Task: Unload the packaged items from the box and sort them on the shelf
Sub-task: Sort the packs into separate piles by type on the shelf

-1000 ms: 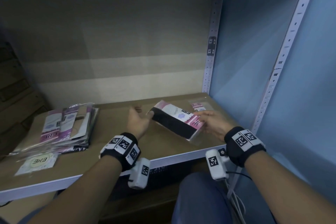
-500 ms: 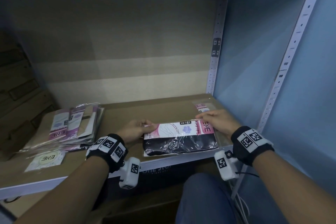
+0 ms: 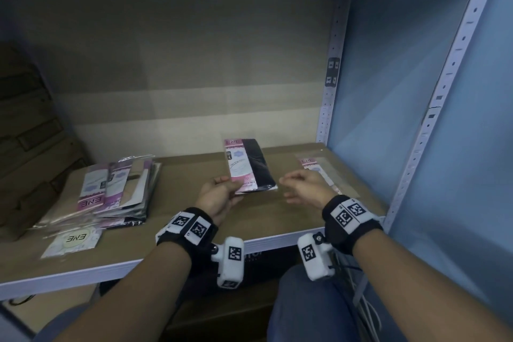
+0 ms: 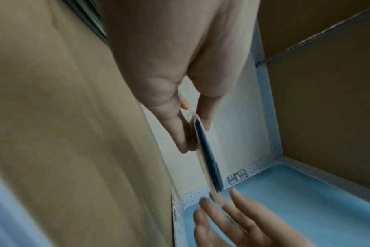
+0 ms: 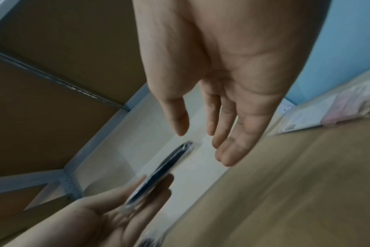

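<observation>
Pinching packet point(image 3: 249, 166), left hand point(image 3: 219, 197) raised.

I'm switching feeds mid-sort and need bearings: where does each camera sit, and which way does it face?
Head: worn on the head, looks forward and down at the shelf; shows both forearms, left hand gripping the packet, right hand holding nothing.
Left wrist: on the left wrist, looks along the fingers pinching the packet edge-on.
Right wrist: on the right wrist, looks along the open right hand toward the shelf's back.
Shared: both wrist views show the packet and the opposite hand.
</observation>
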A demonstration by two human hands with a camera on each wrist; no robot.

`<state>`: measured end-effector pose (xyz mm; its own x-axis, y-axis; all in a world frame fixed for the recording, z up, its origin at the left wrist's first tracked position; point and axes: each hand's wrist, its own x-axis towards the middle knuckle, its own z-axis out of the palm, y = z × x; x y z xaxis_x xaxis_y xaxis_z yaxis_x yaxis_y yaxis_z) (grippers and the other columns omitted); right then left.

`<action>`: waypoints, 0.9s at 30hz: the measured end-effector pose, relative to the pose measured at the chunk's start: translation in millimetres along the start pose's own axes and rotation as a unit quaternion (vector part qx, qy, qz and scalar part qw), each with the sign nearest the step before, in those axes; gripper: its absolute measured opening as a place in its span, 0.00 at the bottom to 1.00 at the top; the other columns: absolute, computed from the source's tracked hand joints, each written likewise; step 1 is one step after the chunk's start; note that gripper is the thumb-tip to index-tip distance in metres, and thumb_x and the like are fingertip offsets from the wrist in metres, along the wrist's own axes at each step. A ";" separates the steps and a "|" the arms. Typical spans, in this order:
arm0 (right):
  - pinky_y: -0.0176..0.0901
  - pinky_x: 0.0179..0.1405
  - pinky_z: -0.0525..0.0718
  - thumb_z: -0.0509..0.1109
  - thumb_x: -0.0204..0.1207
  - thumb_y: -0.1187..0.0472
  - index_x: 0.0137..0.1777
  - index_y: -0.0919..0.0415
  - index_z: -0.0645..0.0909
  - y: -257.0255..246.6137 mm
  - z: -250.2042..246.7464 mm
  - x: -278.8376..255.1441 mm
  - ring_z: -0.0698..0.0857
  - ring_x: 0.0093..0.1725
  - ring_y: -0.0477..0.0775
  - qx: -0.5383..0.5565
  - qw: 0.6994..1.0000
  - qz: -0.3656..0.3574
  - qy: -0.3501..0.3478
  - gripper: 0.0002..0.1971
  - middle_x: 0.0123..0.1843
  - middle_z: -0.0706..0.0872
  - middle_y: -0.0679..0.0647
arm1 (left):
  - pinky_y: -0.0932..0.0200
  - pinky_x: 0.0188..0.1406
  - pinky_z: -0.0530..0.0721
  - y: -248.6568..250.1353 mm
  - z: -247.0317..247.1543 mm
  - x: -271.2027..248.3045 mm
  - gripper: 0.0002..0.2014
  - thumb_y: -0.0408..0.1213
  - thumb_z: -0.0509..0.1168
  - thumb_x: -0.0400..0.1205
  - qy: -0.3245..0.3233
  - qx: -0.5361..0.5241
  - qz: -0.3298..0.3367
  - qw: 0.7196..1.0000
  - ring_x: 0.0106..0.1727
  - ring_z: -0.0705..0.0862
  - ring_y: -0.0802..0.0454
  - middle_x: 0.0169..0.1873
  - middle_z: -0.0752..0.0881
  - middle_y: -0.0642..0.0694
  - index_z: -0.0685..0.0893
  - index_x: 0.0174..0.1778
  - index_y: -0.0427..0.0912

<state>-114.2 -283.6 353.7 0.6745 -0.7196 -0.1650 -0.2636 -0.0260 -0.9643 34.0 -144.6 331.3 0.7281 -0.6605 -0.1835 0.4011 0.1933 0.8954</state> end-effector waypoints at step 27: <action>0.39 0.61 0.77 0.68 0.77 0.65 0.62 0.66 0.83 59.8 -29.1 38.3 0.83 0.62 0.58 -0.277 0.950 -0.016 0.142 0.14 0.61 0.87 0.59 | 0.55 0.64 0.81 -78.8 55.5 39.4 0.17 0.42 0.71 0.77 -0.039 0.541 0.095 0.835 0.59 0.85 0.49 0.56 0.88 0.46 0.83 0.61 0.43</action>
<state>-124.2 -332.9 295.8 0.4952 -0.8688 0.0007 -0.6217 -0.3550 -0.6982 0.3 -226.1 276.0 0.6659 -0.7460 -0.0067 -0.4856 -0.4402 0.7553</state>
